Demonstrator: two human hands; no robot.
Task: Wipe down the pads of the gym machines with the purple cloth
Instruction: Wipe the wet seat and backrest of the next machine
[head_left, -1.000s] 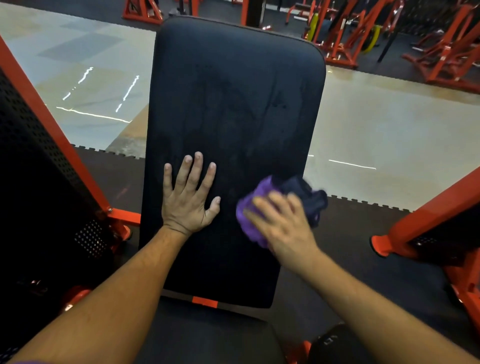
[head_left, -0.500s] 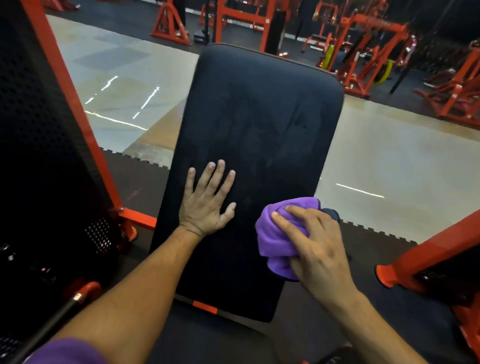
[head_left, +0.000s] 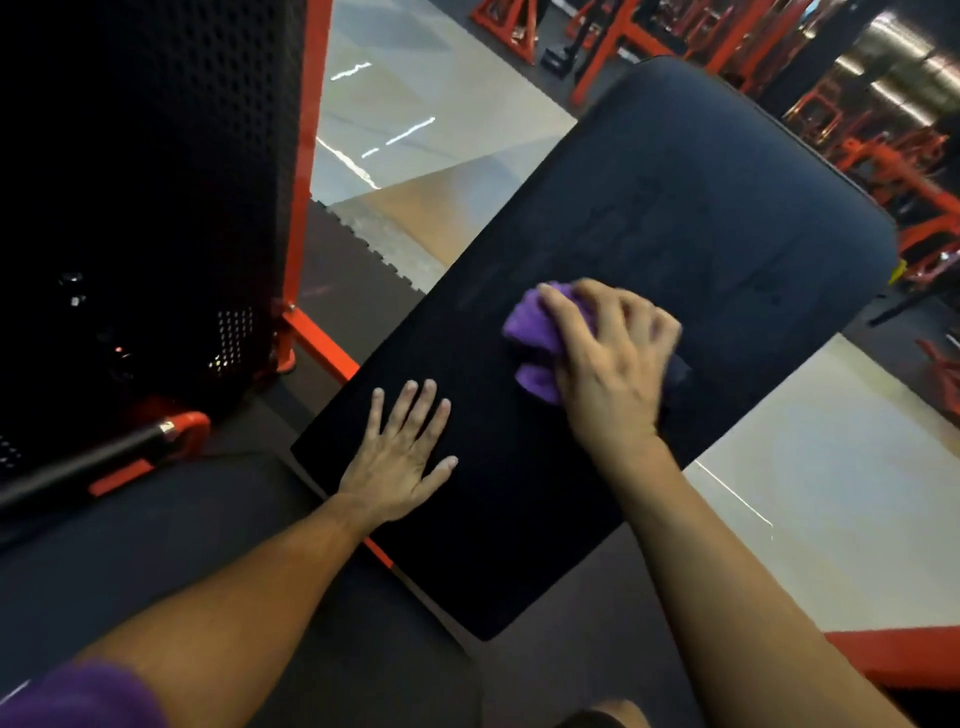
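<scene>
Purple cloth (head_left: 535, 332) lies bunched on the black pad (head_left: 675, 234) of the gym machine, about in the middle of the pad's surface, and the right hand (head_left: 613, 364) covers most of it. The right forearm comes from the lower right corner and goes up to the pad, with the wrist above the pad's right edge. The fingers (head_left: 566, 312) of this hand are curled over the cloth and hold it against the pad; they look a little blurred, so their exact spread is not clear. Purple folds show at the left of the hand and under the thumb side. The left hand (head_left: 400, 452) rests flat on the lower left part of the same pad, well apart from the cloth. Its fingers are straight and a little spread, the thumb points to the right, and it holds nothing. The left forearm comes from the lower left, where a purple sleeve (head_left: 88, 696) shows at the edge of the view. The pad stands tilted across the picture, from lower left to upper right. At the left stands a black perforated panel (head_left: 156, 182) with an orange frame (head_left: 304, 156), and orange machines (head_left: 914, 171) stand in the far background on the floor (head_left: 831, 467).
</scene>
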